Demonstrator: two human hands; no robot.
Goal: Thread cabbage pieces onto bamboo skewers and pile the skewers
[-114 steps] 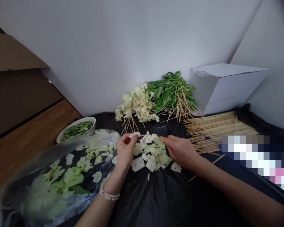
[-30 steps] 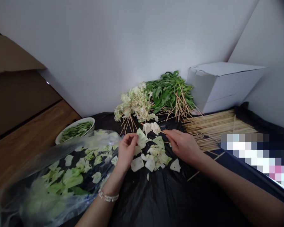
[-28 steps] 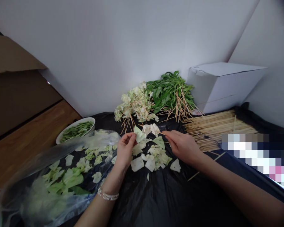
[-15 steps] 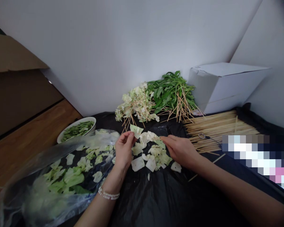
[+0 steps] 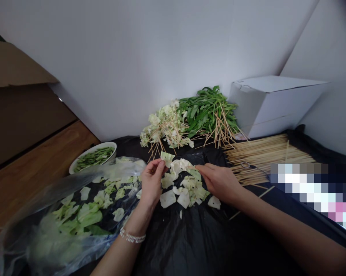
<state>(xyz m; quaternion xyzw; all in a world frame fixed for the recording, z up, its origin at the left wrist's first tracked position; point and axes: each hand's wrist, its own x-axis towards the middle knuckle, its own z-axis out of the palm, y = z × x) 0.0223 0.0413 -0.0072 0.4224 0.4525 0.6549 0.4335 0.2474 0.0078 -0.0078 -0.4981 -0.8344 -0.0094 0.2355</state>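
Note:
My left hand [image 5: 152,177] pinches a pale green cabbage leaf piece [image 5: 167,159] between thumb and fingers. Closed fingers of my right hand [image 5: 217,180] grip a bamboo skewer, mostly hidden by the fingers and leaves. White cabbage pieces [image 5: 180,165] hang bunched along it between the two hands. Just below, loose cabbage pieces [image 5: 187,194] lie on the black plastic sheet [image 5: 187,237]. Left of my left wrist, a clear plastic bag [image 5: 46,203] lies spread with more cabbage leaves [image 5: 88,216] in it.
At the wall lie skewered cabbage [image 5: 164,124] and skewered leafy greens [image 5: 203,111]. A white box [image 5: 288,103] stands to their right, before it many bare bamboo skewers [image 5: 265,153]. A white bowl [image 5: 114,153] of cut green vegetables is at left, near a cardboard box [image 5: 20,69].
The leaf piece in my left hand has shifted slightly right, toward the bunched cabbage, and its tilt has changed. My right hand has hardly moved.

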